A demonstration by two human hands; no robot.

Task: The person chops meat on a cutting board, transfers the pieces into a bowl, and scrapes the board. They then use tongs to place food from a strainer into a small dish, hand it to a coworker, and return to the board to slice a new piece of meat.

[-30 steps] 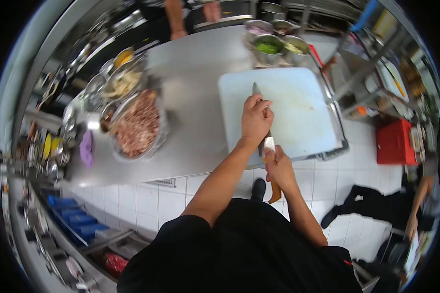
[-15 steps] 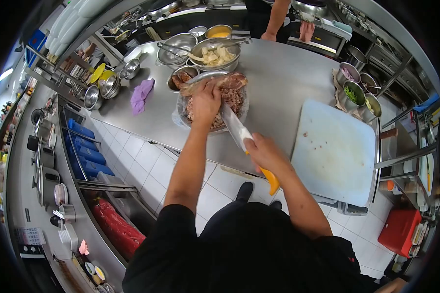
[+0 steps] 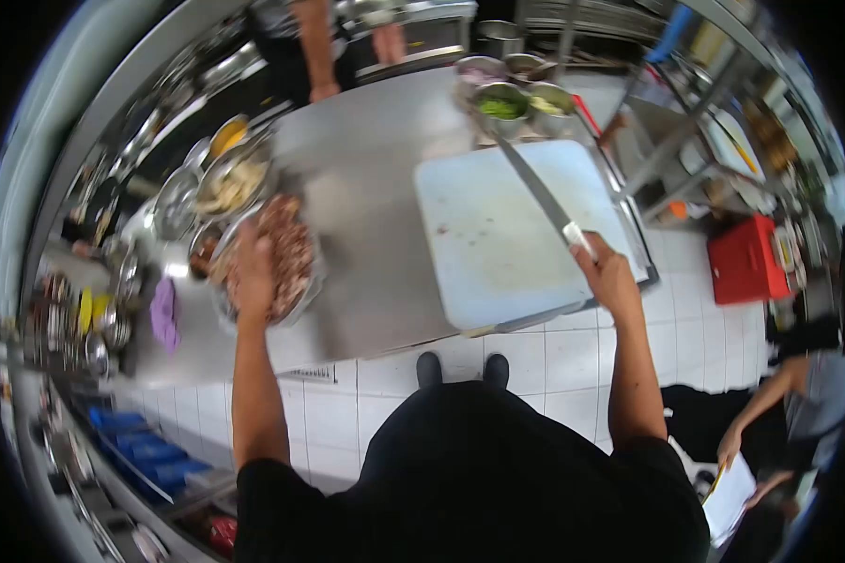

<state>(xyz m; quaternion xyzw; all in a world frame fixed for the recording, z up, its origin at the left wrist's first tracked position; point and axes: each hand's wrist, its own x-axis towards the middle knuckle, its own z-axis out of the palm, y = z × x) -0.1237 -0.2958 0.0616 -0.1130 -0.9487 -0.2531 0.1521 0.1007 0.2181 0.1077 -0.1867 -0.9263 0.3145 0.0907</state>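
Note:
My right hand (image 3: 611,276) is closed round the handle of a long knife (image 3: 541,192). The blade slants up and left over a white cutting board (image 3: 507,235) with a few small scraps on it. At the left, my left hand (image 3: 254,267) is over a bowl of chopped meat (image 3: 289,258). Motion blurs its fingers, and I cannot make out whether they grip anything. A plastic liner (image 3: 314,286) shows at the bowl's rim.
Left of the meat stand metal bowls, one with pale pieces (image 3: 235,188), and a purple cloth (image 3: 164,314). Behind the board are pots, one with chopped greens (image 3: 502,108). A person's arm (image 3: 317,47) is across the table; another person (image 3: 779,394) holds papers at the right.
The view has turned right. My right hand has carried the knife from the meat bowl to over the cutting board. My left hand remains at the bowl, now blurred.

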